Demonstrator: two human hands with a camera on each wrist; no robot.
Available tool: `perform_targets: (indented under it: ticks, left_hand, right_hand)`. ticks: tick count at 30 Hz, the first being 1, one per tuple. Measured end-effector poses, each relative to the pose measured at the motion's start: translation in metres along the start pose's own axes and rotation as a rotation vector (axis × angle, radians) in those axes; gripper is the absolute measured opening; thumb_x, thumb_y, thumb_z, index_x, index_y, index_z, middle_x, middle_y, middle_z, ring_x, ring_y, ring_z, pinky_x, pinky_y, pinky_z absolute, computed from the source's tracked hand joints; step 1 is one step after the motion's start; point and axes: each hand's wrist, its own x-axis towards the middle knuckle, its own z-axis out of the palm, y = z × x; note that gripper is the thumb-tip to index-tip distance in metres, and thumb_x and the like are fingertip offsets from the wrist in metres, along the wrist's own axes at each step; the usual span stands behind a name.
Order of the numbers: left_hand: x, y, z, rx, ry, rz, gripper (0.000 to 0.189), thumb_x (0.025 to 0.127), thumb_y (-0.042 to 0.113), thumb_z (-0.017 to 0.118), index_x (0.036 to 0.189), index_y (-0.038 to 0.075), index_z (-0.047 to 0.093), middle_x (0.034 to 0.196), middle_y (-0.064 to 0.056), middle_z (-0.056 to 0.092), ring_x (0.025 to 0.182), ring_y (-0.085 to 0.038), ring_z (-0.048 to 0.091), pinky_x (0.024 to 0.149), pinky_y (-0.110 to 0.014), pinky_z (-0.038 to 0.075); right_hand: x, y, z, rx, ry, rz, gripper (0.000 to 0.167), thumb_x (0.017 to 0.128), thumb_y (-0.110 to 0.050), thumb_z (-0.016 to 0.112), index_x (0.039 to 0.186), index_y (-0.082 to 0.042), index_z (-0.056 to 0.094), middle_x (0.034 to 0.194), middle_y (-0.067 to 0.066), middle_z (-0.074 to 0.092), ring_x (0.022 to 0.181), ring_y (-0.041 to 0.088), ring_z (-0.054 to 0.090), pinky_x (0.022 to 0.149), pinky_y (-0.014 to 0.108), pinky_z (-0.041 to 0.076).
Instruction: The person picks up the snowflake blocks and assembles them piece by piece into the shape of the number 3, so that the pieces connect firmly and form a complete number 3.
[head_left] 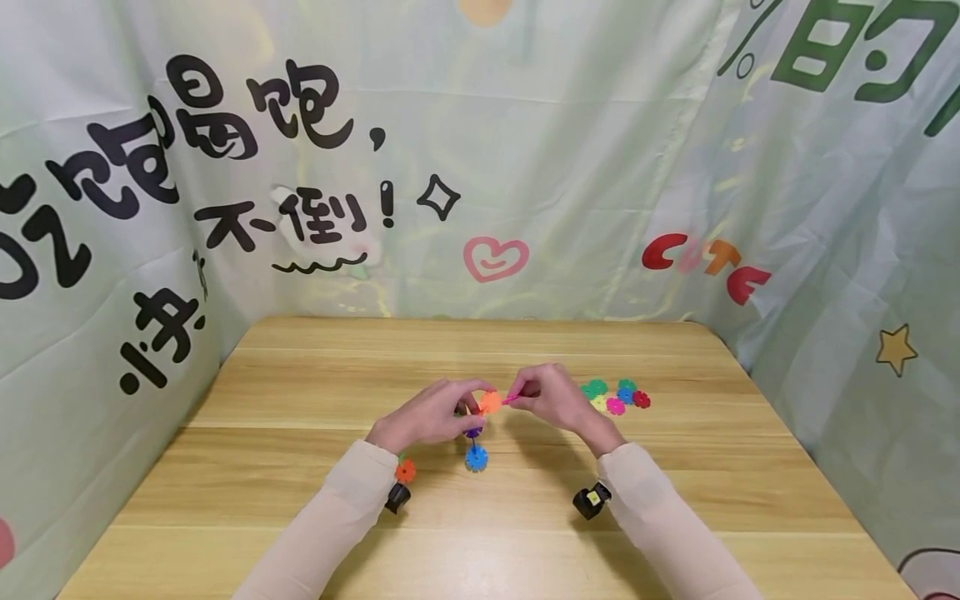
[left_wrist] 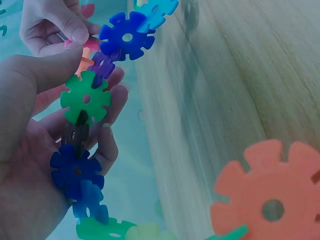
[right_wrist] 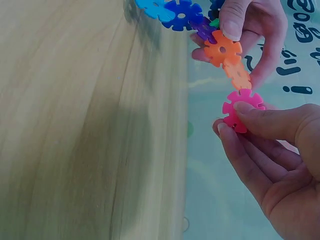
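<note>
A chain of slotted plastic snowflake discs hangs from my left hand (head_left: 438, 410), which pinches an orange disc (right_wrist: 223, 49) between thumb and fingers. A lighter orange disc (right_wrist: 237, 74) joins that one to a pink disc (right_wrist: 243, 108). My right hand (head_left: 553, 398) pinches the pink disc by thumb and fingertips. In the left wrist view, a green disc (left_wrist: 86, 98) and dark blue disc (left_wrist: 77, 171) run across the left palm. A light blue disc (head_left: 476, 457) dangles below the hands; an orange-red disc (head_left: 406, 471) shows by the left wrist.
Several loose discs lie on the wooden table (head_left: 675, 483) beyond my right hand, among them a green one (head_left: 597, 387), a pink one (head_left: 616, 406) and a red one (head_left: 641, 399). A printed cloth (head_left: 585, 167) stands around the table's back and sides.
</note>
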Motion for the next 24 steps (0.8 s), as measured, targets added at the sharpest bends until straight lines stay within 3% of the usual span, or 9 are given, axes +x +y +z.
perform_targets:
  ticks: [8, 17, 24]
  left_hand:
    - [0.0, 0.0, 0.001, 0.002, -0.003, -0.014, 0.05, 0.101, 0.022, 0.068, 0.149, 0.015, 0.054, 0.103, 0.001, 0.074, 0.082, -0.007, 0.066, 0.08, -0.029, 0.056]
    - [0.001, 0.001, 0.003, -0.017, -0.026, -0.045, 0.051, 0.105, 0.02, 0.062, 0.152, 0.003, 0.049, 0.103, -0.002, 0.073, 0.056, -0.008, 0.051, 0.057, -0.021, 0.044]
    - [0.001, 0.003, 0.002, -0.007, -0.027, -0.031, 0.043, 0.106, 0.018, 0.059, 0.147, 0.003, 0.054, 0.07, 0.004, 0.06, 0.052, -0.007, 0.043, 0.053, -0.02, 0.036]
  right_hand:
    - [0.002, 0.002, 0.004, -0.002, 0.002, -0.003, 0.006, 0.091, 0.0, 0.076, 0.091, 0.005, 0.073, 0.092, 0.015, 0.077, 0.089, 0.036, 0.077, 0.076, 0.026, 0.063]
    - [0.005, 0.001, 0.014, -0.042, 0.083, -0.017, 0.007, 0.088, 0.005, 0.077, 0.084, 0.0, 0.074, 0.086, 0.012, 0.077, 0.083, 0.022, 0.078, 0.075, 0.024, 0.063]
    - [0.007, 0.0, 0.02, -0.072, 0.173, -0.058, 0.014, 0.086, 0.007, 0.078, 0.076, -0.001, 0.073, 0.081, 0.012, 0.078, 0.076, 0.022, 0.077, 0.069, 0.022, 0.063]
